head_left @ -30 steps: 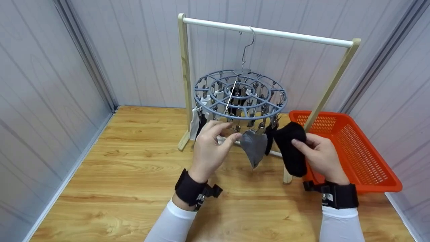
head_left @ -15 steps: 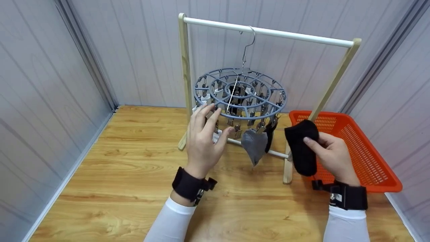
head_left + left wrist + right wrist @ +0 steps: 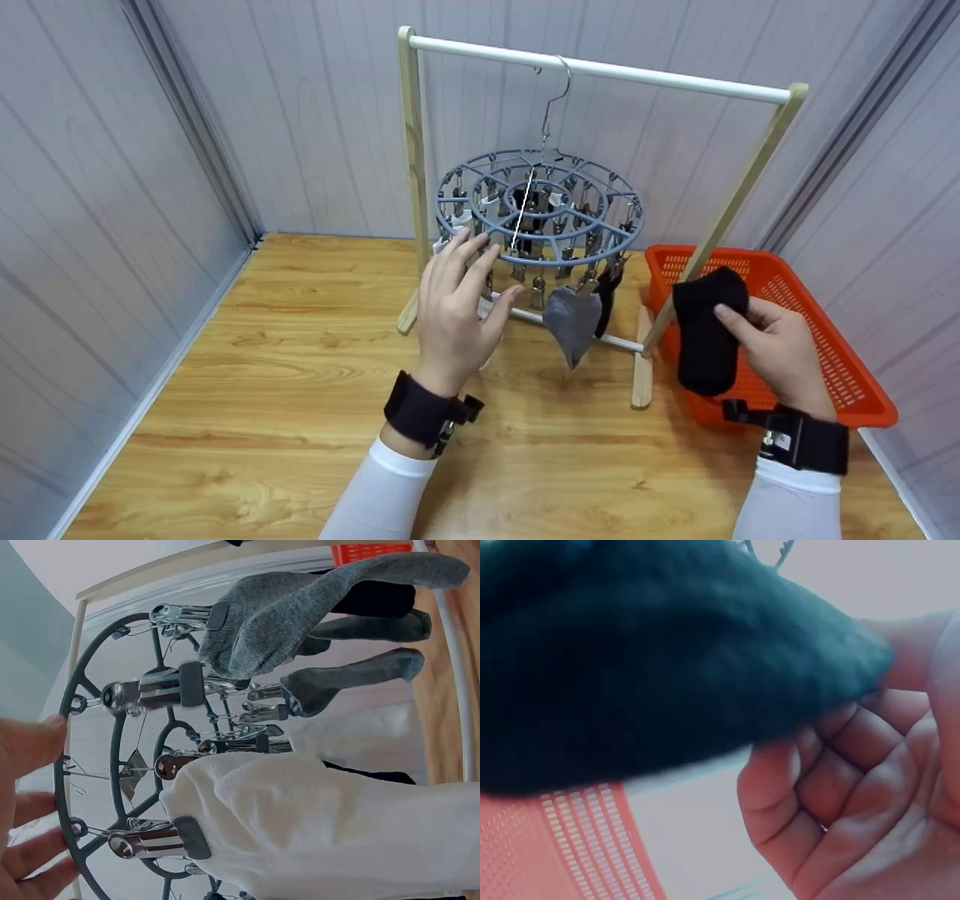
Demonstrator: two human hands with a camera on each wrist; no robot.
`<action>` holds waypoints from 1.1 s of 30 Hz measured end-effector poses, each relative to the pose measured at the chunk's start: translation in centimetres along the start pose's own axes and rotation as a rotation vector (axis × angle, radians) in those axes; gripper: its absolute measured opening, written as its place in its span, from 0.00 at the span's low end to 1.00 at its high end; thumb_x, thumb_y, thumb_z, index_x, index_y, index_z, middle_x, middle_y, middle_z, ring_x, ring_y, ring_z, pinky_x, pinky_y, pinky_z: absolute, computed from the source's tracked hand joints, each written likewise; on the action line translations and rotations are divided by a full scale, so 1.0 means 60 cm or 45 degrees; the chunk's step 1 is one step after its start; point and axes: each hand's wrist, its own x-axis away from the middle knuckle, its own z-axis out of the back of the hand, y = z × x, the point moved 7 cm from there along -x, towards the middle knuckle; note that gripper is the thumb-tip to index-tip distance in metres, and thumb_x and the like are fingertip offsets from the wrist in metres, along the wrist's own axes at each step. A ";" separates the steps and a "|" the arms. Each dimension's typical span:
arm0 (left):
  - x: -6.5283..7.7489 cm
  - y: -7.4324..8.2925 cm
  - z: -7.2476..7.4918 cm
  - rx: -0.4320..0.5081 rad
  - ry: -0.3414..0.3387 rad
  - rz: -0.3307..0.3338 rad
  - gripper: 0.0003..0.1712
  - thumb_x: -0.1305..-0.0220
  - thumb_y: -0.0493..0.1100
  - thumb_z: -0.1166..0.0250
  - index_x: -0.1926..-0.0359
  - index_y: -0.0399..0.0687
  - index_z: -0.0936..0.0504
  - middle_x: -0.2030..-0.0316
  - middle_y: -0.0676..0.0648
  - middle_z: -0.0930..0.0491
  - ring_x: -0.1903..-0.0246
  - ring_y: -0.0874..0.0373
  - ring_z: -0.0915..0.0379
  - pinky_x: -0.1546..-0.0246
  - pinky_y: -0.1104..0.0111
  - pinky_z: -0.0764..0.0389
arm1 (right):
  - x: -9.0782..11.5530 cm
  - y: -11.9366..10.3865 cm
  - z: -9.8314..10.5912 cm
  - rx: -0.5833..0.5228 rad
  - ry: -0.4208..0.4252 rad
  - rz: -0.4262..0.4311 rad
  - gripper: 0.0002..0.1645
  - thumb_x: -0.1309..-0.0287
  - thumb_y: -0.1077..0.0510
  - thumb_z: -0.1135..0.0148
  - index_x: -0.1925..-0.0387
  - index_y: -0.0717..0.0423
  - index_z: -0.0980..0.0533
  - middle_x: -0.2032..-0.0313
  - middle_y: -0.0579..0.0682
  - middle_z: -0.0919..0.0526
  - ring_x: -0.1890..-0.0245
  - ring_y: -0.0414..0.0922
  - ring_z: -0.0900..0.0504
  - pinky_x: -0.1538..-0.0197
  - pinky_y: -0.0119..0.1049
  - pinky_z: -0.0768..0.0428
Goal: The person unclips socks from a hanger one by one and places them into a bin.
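Note:
My right hand (image 3: 784, 352) pinches a black sock (image 3: 706, 337) near its upper edge, thumb in front. In the right wrist view the sock (image 3: 667, 675) fills much of the picture, with the other fingers curled behind it. My left hand (image 3: 457, 322) is at the near left rim of a round grey clip hanger (image 3: 556, 262), fingers extended. From the left wrist, its thumb and fingertips appear right at the ring (image 3: 60, 799). A grey sock (image 3: 574, 322) hangs from a front clip. A white sock (image 3: 337, 817) and several darker ones hang from other metal clips.
The hanger hooks over the white bar (image 3: 675, 80) of a stand with wooden posts (image 3: 412, 150). An orange perforated basket (image 3: 840, 352) sits at the right, partly behind the right hand and a post. Wood-look tabletop (image 3: 300, 420) lies beneath; panelled walls (image 3: 322, 112) enclose the space.
My right hand has carried the black sock rightward, in front of the basket. My left hand has gone from a near-pinch by the front clips to extended fingers at the hanger's left rim.

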 end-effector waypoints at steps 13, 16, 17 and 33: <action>0.000 0.011 -0.003 0.019 -0.017 -0.035 0.29 0.29 0.48 0.21 0.35 0.36 0.14 0.32 0.35 0.19 0.24 0.36 0.30 0.20 0.43 0.34 | 0.007 0.031 0.057 0.217 0.133 -0.175 0.30 0.19 0.41 0.36 0.42 0.65 0.13 0.69 0.30 0.11 0.70 0.33 0.17 0.68 0.26 0.22; 0.000 0.012 -0.004 0.028 -0.030 -0.027 0.31 0.28 0.49 0.22 0.32 0.35 0.16 0.31 0.35 0.19 0.24 0.36 0.30 0.19 0.43 0.35 | 0.007 0.036 0.062 0.293 0.156 -0.199 0.29 0.17 0.40 0.40 0.47 0.64 0.13 0.72 0.35 0.15 0.72 0.36 0.21 0.69 0.27 0.25; 0.000 0.012 -0.004 0.030 -0.033 -0.023 0.32 0.28 0.49 0.22 0.32 0.35 0.17 0.31 0.34 0.19 0.24 0.36 0.31 0.19 0.44 0.35 | 0.007 0.038 0.064 0.314 0.176 -0.205 0.29 0.17 0.40 0.40 0.49 0.64 0.14 0.73 0.37 0.16 0.73 0.36 0.22 0.69 0.28 0.26; -0.001 0.022 -0.010 0.051 -0.037 -0.023 0.32 0.29 0.48 0.21 0.33 0.34 0.16 0.31 0.34 0.20 0.23 0.35 0.32 0.19 0.42 0.35 | -0.005 0.069 0.007 0.535 -0.343 -0.214 0.34 0.11 0.44 0.50 0.31 0.72 0.23 0.42 0.72 0.16 0.48 0.62 0.18 0.48 0.54 0.19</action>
